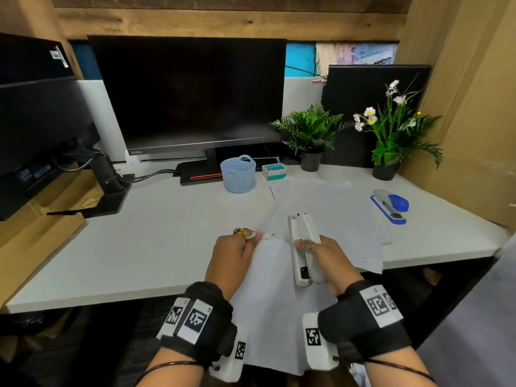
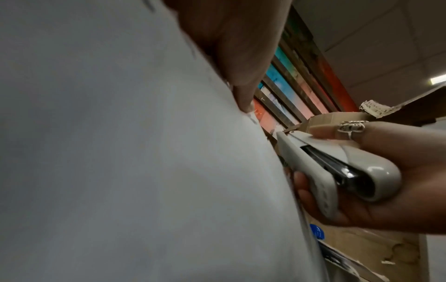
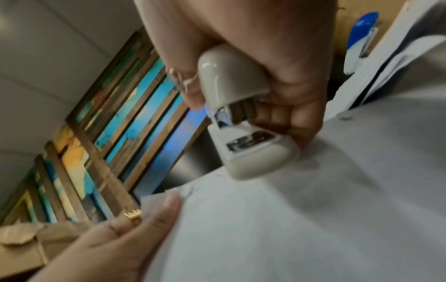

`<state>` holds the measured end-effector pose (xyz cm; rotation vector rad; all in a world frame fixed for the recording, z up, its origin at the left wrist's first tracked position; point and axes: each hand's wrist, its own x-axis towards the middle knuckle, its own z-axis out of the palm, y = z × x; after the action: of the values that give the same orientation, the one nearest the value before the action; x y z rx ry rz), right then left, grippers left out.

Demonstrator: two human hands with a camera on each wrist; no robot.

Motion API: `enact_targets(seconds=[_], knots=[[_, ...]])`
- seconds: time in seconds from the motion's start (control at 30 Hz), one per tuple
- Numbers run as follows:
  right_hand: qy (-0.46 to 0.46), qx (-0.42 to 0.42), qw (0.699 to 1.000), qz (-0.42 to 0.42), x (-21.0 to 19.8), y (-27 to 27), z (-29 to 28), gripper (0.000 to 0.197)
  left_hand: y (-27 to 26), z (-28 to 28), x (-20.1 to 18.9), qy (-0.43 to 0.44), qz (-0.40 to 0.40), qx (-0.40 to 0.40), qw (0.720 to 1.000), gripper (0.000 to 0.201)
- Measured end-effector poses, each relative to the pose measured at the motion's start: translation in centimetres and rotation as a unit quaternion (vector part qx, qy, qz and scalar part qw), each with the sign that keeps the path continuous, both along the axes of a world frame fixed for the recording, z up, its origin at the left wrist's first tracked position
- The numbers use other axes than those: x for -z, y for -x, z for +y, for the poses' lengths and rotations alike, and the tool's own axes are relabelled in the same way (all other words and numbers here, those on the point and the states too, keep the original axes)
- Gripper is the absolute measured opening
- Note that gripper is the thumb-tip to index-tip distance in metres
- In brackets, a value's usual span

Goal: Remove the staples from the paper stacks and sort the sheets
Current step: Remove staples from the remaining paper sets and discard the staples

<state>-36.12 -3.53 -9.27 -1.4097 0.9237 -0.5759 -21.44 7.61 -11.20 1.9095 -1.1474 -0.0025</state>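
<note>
White tabletop [image 1: 156, 247] carries a dark monitor [image 1: 187, 96] at the far side; two potted plants [image 1: 311, 135] far right. Loose sheets [image 1: 329, 208] are spread right of centre, overhanging the near edge. Blue stapler [image 1: 389, 206] lies right of them; pale blue mesh basket [image 1: 238, 173] and a small staple box [image 1: 274, 171] sit far centre.

Held paper stack [image 1: 268, 297] is lifted off the tabletop at the near edge, tilted toward the person. Left hand [image 1: 231, 254] pinches its far corner, thumb on top, fingers curled beneath. That corner looks torn or crumpled in the right wrist view; I cannot tell whether a staple is there.

Right hand [image 1: 325, 258] has a closed grip round a white stapler [image 1: 303, 247], nose pointing far, just right of the pinched corner and not touching the paper as far as I can tell.

Step in hand, judged: working on the stapled corner of this stack, extraction not clearly done. Next move calls for bringing the tool's remover end to that corner while the left pinch keeps the paper taut, then prying gently, as the corner could tear further. After that, sheets go onto the loose pile.
</note>
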Motion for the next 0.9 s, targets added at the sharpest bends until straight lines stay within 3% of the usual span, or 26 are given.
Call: enact_targets(seconds=[0.13,0.27,0.37,0.47,0.57,0.77,0.9], knots=[[-0.119,0.061,0.979,-0.156,-0.5,-0.1,-0.3,0.027,0.5,-0.1,-0.7,0.016,0.018,0.017,1.000,0.032],[-0.108,0.124,0.948,-0.271,-1.4,-0.8,-0.3,0.018,1.0,0.1,-1.1,0.008,0.051,0.033,0.998,0.023],[-0.085,0.186,0.942,-0.265,-1.8,-1.4,0.3,0.018,1.3,0.4,-0.8,0.004,0.070,0.020,0.997,0.040],[-0.054,0.222,0.934,-0.276,-1.8,-1.9,1.0,0.016,2.1,0.7,-0.8,-0.003,0.062,0.034,0.998,0.030],[-0.025,0.210,0.936,-0.283,-1.4,-2.4,1.5,0.040,2.7,1.0,-0.9,0.002,0.038,0.046,0.998,0.024],[-0.026,0.191,0.949,-0.248,-0.9,-3.6,2.6,0.033,2.9,1.0,-0.7,0.047,-0.010,0.035,0.998,0.031],[-0.039,0.213,0.940,-0.263,-0.7,-4.1,2.6,0.059,3.1,1.2,-1.3,0.080,0.015,0.033,0.996,0.029]])
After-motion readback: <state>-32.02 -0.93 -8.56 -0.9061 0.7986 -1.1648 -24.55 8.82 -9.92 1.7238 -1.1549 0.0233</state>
